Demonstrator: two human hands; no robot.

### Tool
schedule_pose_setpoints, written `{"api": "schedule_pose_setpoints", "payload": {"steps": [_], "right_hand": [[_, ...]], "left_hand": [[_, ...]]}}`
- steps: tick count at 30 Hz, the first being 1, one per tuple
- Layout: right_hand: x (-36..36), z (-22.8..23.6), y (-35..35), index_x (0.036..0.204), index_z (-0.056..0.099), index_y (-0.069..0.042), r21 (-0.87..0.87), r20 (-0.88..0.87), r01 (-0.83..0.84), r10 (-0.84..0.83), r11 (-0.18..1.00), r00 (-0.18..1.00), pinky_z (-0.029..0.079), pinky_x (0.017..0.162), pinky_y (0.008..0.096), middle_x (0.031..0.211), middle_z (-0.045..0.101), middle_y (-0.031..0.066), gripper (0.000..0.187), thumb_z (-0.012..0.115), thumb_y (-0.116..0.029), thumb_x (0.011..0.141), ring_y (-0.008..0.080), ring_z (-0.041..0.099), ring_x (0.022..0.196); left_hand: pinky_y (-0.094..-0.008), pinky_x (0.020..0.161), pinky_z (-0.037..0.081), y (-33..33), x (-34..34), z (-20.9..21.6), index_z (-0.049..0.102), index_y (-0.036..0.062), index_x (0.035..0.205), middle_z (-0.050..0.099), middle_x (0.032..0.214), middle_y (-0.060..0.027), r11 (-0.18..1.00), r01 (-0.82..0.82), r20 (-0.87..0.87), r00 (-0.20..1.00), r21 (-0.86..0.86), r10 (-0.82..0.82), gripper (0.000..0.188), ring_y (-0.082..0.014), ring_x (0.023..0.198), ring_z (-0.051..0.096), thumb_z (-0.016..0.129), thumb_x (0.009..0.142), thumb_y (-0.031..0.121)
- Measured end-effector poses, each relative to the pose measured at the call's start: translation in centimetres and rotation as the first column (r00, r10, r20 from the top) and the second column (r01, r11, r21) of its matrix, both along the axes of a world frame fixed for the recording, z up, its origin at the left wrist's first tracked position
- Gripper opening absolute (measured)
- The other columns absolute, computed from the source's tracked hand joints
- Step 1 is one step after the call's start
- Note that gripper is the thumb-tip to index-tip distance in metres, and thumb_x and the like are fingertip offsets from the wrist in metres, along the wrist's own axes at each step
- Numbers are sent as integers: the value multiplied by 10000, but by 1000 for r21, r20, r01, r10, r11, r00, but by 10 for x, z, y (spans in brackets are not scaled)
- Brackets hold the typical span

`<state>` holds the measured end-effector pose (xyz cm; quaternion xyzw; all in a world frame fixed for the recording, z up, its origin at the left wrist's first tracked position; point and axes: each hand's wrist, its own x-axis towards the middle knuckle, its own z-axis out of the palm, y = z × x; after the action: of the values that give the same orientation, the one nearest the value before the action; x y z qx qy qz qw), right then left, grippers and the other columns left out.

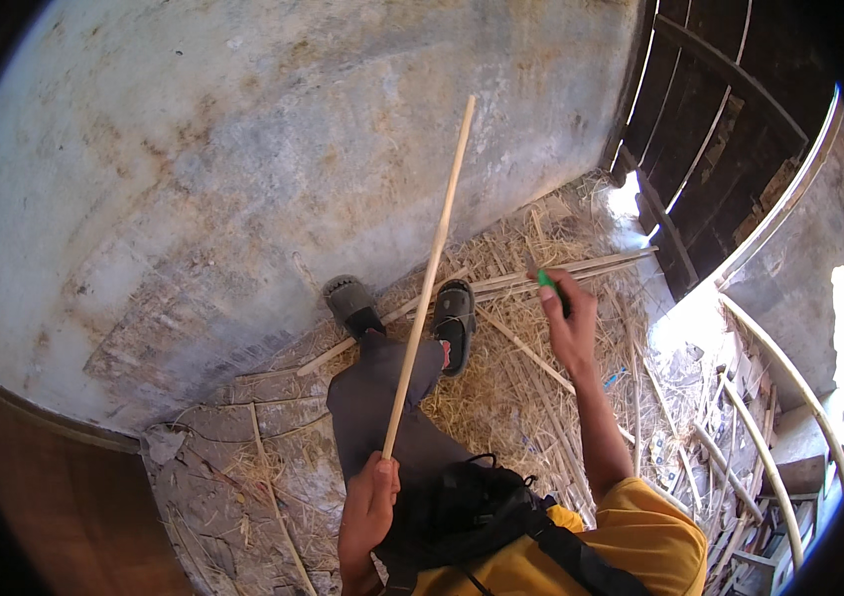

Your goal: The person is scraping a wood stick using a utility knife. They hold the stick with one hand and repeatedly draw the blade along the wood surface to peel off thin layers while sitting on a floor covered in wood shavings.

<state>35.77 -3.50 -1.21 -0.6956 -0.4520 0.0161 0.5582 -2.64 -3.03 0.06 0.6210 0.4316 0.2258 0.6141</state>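
Stick point(430, 273) in my left hand point(369, 507), gripped at its lower end with the fingers wrapped fully round it. It is a long, pale, straight cane, and it rises from my fist up and to the right, crossing over my dark trouser leg point(382, 392) and ending with its far tip against the stained grey wall point(243, 159).

My right hand point(571, 318) is raised out in front, closed on a small green-tipped tool point(547, 280); only the green end and a dark stub show beyond the fingers, so I cannot tell what sort of tool it is. The two hands are well apart, and the tool is not touching the stick.

Footing: both sandalled feet point(454, 323) stand at the base of the wall on a litter of dry straw point(501, 397), with more loose canes point(561, 270) lying flat near my right foot. A black bag point(467, 507) hangs at my front.

Judgement on the step: the stick is selected and held, the tool is ready, but work on the stick has not begun. The next move, as I read it, calls for bringing tool and stick together, which means either lowering the cane toward my right hand or reaching across to it. A steady left grip matters, since the cane is long, held at one end only, and likely to sway.
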Motion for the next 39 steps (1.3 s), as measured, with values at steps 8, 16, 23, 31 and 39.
{"api": "schedule_pose_setpoints", "payload": {"steps": [8, 16, 23, 31, 39], "right_hand": [[-63, 18, -12, 1195, 751, -49, 16, 91, -327, 325, 945, 941, 577, 675, 361, 878, 739, 120, 301, 745, -250, 972, 248, 735, 729], [-83, 24, -13, 1137, 763, -110, -28, 311, -406, 395, 913, 865, 608, 661, 375, 898, 762, 53, 278, 805, -236, 892, 274, 765, 748], [-89, 23, -14, 1115, 768, -122, -8, 347, -386, 365, 922, 864, 592, 625, 369, 890, 759, 43, 286, 827, -269, 876, 247, 757, 714], [-88, 30, -15, 1142, 793, -155, -39, 456, -286, 272, 957, 847, 554, 557, 350, 830, 717, 2, 293, 836, -254, 871, 216, 696, 622], [-72, 39, -11, 1177, 808, -118, -39, 450, -202, 198, 979, 871, 584, 599, 358, 884, 781, 51, 307, 822, -235, 894, 235, 737, 661]], "left_hand": [[-253, 563, 293, 12, 13, 15, 594, 19, 1047, 397, 755, 45, 965, 53, 134, 991, -258, -18, 518, -50, 638, 351, 387, 1204, 467], [-250, 595, 323, 8, 22, 16, 614, 0, 1046, 420, 755, 40, 963, 92, 162, 985, -253, -52, 501, -54, 656, 372, 394, 1210, 419], [-265, 608, 349, 8, 28, 23, 614, -6, 1021, 458, 759, 20, 983, 109, 121, 988, -144, -92, 486, -65, 658, 404, 381, 1215, 374], [-370, 622, 430, 3, 32, 15, 568, -16, 967, 500, 725, -104, 982, 54, -9, 999, 181, -53, 403, -226, 619, 519, 390, 1202, 260], [-443, 613, 459, -3, 33, 19, 548, -1, 954, 532, 712, -173, 968, 55, -162, 987, 246, -15, 361, -388, 616, 597, 402, 1189, 232]]}}
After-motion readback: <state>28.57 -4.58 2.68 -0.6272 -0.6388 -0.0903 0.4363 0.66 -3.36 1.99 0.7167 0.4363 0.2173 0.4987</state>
